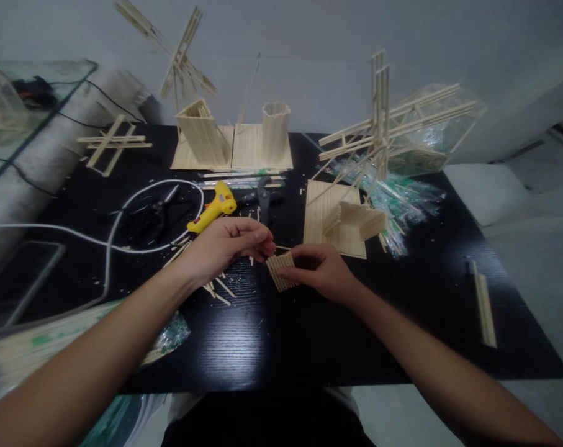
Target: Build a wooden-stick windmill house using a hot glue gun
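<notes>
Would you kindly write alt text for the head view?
A right hand holds a small wooden-stick panel over a black table, the left hand close to its edge. Beyond are a yellow glue gun and stick-built towers.

Head-worn view, facing forward (and down), table (337, 347) near

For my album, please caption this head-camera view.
Right hand holding a small stick panel, left hand at its edge, a yellow glue gun on the black table.

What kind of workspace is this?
Probably a craft or model-making workspace: a yellow hot-glue gun and windmill-like stick models on a black table, plus a small stick panel in the right hand.
</notes>
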Tool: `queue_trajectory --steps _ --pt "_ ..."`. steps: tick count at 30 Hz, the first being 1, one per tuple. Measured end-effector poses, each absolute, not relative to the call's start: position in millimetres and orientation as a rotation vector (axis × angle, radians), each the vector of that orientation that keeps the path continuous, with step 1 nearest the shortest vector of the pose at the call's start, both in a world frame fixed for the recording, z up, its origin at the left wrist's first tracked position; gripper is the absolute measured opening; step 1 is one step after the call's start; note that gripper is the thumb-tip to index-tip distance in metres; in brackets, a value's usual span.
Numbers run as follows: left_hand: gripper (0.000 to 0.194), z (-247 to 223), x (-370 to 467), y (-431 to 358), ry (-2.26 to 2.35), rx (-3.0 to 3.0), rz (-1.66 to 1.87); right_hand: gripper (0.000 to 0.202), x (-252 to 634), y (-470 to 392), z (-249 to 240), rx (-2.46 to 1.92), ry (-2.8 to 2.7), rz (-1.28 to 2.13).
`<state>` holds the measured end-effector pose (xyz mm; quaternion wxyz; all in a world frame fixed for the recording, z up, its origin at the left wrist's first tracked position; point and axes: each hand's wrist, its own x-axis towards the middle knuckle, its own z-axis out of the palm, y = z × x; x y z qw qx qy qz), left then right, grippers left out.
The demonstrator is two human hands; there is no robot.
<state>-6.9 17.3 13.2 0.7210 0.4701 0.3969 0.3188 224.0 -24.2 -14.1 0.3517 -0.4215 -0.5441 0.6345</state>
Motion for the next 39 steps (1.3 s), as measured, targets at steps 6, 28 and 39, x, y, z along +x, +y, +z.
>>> queue_trajectory --steps 6,28,39 --pt "0.028 21 -6 18 0.828 0.861 0.761 0.021 224 -21 -15 -1.119 -1.363 1.583" --pt "0.015 29 -29 39 1.055 1.112 1.292 0.027 229 -15 -13 -1.221 -1.179 1.479" --pt "0.027 13 -46 41 1.768 1.980 1.122 0.024 230 -15 -16 -1.199 -1.122 1.497"
